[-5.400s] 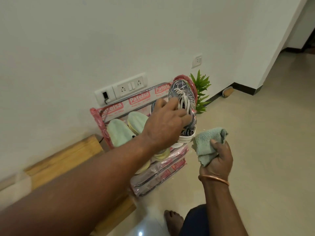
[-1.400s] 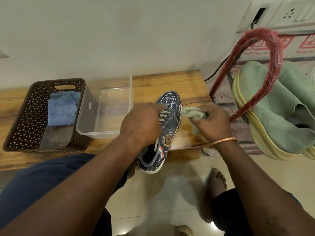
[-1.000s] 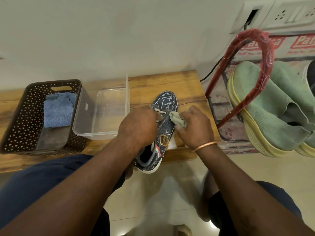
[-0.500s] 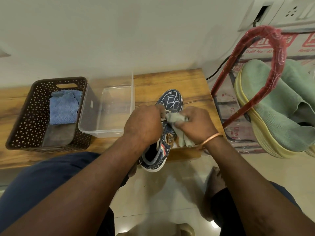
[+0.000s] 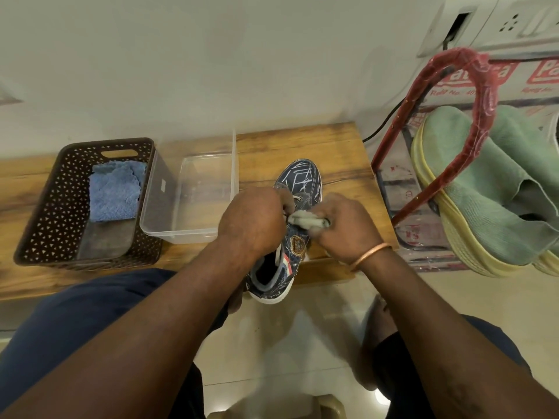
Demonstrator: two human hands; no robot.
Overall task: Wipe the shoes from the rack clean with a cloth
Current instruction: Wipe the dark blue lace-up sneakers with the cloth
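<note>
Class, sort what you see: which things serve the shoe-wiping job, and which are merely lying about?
Job: patterned shoe, gripped by left hand; green cloth, in right hand; green shoes waiting on red rack; wooden bench under the shoe.
Lying about: brown basket, blue cloth inside it, clear tub, wall sockets.
</note>
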